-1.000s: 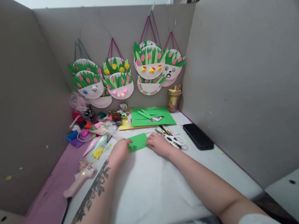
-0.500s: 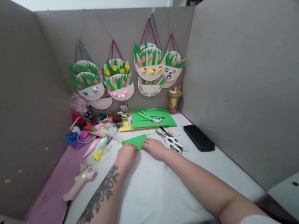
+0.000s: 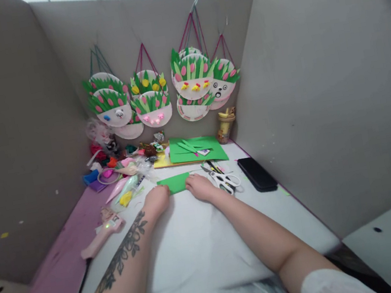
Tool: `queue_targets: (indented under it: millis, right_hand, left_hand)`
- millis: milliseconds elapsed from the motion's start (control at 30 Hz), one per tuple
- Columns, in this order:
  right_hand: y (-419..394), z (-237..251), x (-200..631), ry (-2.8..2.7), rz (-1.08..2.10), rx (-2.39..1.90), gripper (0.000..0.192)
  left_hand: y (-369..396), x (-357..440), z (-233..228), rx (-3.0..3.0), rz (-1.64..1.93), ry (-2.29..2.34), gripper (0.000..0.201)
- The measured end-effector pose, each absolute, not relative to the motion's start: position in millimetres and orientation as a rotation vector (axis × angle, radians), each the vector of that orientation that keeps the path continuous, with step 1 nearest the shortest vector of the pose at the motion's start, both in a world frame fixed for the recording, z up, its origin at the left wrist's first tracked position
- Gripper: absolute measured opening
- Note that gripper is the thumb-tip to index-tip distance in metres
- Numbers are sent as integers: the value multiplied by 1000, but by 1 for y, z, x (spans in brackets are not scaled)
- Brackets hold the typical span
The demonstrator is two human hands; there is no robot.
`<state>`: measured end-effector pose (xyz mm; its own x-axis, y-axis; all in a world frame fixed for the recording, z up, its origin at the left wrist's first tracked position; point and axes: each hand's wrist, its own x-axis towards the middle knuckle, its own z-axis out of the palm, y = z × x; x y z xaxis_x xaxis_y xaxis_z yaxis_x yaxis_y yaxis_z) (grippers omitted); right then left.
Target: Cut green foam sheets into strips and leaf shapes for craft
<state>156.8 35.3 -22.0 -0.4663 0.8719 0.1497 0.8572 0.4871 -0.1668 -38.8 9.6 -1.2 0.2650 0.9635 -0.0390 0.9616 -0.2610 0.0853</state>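
Observation:
A piece of green paper lies on the white table between my hands. My left hand is closed on its left end, fingers curled at the edge. At the opposite end, my right hand presses and grips the paper with bent fingers. White-handled scissors rest just right of my right hand, lying over a dark pen-like thing. Farther back, a larger green sheet carries several cut green strips.
A pink glue gun with a cord lies at left. Craft bits and a yellow piece are heaped behind it. A black case lies at right, a cup behind. Decorated paper-plate pockets hang on the grey partition.
My left hand has slid left along the green paper, so more of it shows between my hands. The whole view has shifted slightly. My right hand stays at the paper's right end.

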Motion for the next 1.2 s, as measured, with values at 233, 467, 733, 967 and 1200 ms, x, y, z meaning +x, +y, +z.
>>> queue_targets:
  millis: [233, 467, 733, 967, 1200]
  right_hand:
    - [40, -22, 168, -2450, 129, -1650, 23]
    - [41, -25, 167, -2390, 112, -1736, 25]
    - [40, -26, 165, -2341, 107, -1794, 24]
    - [41, -26, 168, -2323, 132, -1788, 19]
    - [38, -25, 172, -2322, 182, -1634, 28]
  left_hand:
    - [16, -54, -2, 2293, -86, 1932, 27]
    - [14, -54, -2, 2277, -92, 1975, 30]
    - [5, -46, 2, 2200, -101, 2077, 30]
    - [-2, -50, 3, 2462, 169, 1914, 33]
    - [1, -49, 2, 2737, 113, 1507, 32]
